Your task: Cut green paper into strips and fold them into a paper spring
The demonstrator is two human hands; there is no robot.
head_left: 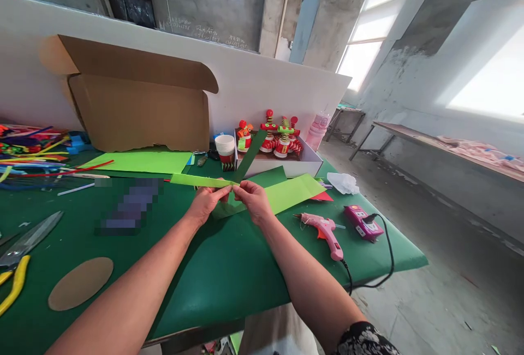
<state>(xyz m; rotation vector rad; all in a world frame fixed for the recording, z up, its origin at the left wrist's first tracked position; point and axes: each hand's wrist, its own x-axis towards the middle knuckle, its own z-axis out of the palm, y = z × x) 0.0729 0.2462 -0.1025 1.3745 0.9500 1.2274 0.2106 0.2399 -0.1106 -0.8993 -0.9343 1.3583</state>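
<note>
Two paper strips meet at an angle between my hands. The light green paper strip (192,180) points left, while the dark green paper strip (251,154) rises up and to the right. My left hand (205,203) pinches the strips just left of where they meet. On the other side, my right hand (254,201) is closed on the same join, fingertips almost touching the left ones. Exactly how the ends overlap is hidden by the fingers. Behind the hands lies light green paper (297,194), with darker green paper (268,177) beside it.
To the right lie a pink glue gun (323,232) and a purple power socket (363,224) with a cable. A white box (282,168) of red figures and paper cups (225,147) stand behind. Scissors (24,256) and a cardboard oval (81,284) lie left, before an open carton (143,109).
</note>
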